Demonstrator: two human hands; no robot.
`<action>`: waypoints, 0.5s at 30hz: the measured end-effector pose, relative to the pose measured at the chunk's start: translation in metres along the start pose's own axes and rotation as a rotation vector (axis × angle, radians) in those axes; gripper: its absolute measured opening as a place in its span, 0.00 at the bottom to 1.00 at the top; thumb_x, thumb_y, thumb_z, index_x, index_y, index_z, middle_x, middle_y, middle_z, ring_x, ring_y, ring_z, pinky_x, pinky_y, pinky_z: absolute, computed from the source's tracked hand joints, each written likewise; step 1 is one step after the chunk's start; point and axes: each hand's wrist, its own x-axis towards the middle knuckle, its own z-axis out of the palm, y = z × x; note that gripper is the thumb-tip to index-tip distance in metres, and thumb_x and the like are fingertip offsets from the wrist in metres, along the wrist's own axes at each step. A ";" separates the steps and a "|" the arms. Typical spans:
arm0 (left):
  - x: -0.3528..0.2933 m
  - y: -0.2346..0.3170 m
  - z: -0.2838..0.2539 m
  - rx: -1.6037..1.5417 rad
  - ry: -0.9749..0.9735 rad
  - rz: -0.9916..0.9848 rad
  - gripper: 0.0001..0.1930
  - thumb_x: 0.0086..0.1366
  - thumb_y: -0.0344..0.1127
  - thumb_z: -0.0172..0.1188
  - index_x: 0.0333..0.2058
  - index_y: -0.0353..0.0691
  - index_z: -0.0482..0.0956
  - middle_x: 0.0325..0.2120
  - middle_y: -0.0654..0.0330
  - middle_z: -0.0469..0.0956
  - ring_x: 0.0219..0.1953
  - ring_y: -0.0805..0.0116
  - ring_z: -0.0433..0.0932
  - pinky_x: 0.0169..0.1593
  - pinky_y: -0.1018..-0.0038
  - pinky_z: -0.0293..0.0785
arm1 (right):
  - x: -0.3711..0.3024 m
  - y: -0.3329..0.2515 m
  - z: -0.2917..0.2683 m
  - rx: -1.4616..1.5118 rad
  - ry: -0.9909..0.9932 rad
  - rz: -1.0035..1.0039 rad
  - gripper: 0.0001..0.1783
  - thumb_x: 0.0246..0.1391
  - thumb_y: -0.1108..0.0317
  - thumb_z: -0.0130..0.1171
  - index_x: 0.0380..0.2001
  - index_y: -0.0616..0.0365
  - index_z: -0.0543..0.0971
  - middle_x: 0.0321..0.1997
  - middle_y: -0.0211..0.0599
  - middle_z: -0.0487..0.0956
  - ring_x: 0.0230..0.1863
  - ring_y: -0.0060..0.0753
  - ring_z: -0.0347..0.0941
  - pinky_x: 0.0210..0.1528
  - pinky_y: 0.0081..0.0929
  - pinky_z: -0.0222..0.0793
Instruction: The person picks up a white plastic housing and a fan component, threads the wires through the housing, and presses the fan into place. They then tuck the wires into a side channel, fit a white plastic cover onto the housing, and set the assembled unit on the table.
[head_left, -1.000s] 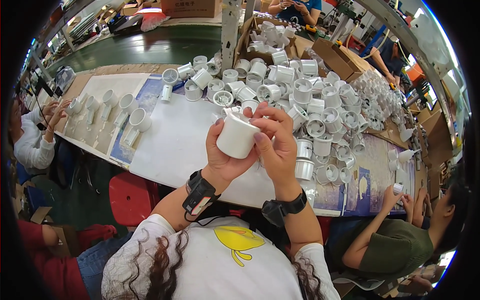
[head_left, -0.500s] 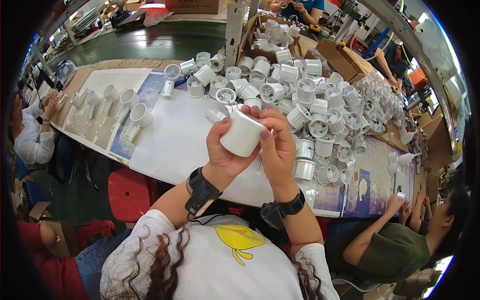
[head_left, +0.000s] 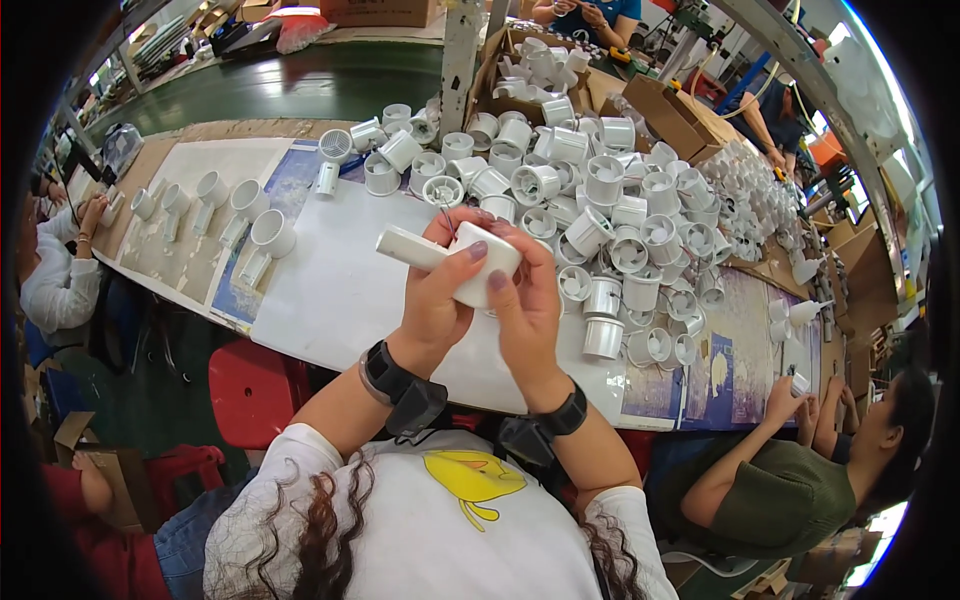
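Note:
Between my hands is a white plastic handheld fan housing [head_left: 490, 258], a rounded cup with a stubby white handle [head_left: 408, 247] pointing left. My left hand [head_left: 432, 305] is closed around the join of handle and cup, its thumb pressed on the near side. My right hand [head_left: 532, 285] grips the cup from the right, thumb on its wall and fingers over the far rim. A thin dark wire rises near the left fingertips. The cup's open side faces away, so its inside is hidden.
A large heap of white fan housings [head_left: 602, 182] covers the table to the right, a cardboard box [head_left: 486, 72] behind it. Finished-looking fans with handles [head_left: 272, 232] stand in a row at left. A white sheet [head_left: 330, 270] lies under my hands; co-workers sit at both sides.
My hands have turned the fan housing, so its handle now sticks out to the left in plain sight. Both thumbs now press on the cup's near side.

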 end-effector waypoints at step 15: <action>0.009 0.004 -0.011 0.783 -0.163 0.308 0.31 0.50 0.35 0.71 0.51 0.39 0.65 0.49 0.54 0.68 0.50 0.64 0.70 0.54 0.69 0.68 | 0.017 -0.005 -0.004 0.454 0.146 0.366 0.20 0.66 0.58 0.47 0.56 0.57 0.68 0.62 0.45 0.67 0.59 0.38 0.67 0.61 0.34 0.63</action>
